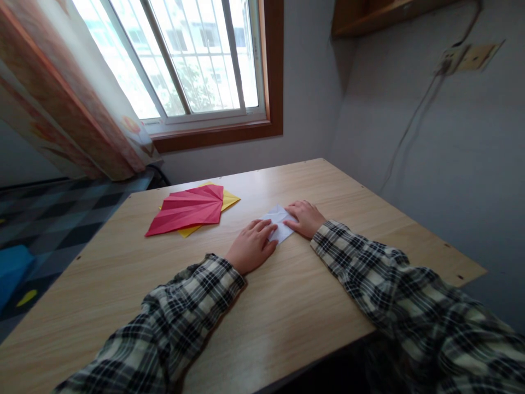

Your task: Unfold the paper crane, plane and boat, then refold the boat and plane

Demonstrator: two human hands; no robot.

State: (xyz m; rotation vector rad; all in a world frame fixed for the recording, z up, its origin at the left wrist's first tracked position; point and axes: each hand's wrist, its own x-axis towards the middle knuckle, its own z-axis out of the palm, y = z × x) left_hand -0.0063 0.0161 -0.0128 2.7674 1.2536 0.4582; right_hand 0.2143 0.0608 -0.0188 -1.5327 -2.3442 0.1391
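A small folded white paper point(280, 224) lies flat on the wooden table point(287, 306), near its middle. My left hand point(251, 245) rests palm down on the paper's left side, fingers pressing its edge. My right hand point(304, 218) lies flat on the paper's right side, fingers pointing left onto it. Both arms wear a checked shirt. Part of the paper is hidden under my fingers.
A creased red paper point(188, 210) lies on a yellow sheet point(228, 201) to the left of my hands. A window and a curtain point(69, 98) stand behind the table. A wall with a socket point(453, 57) and cable is on the right.
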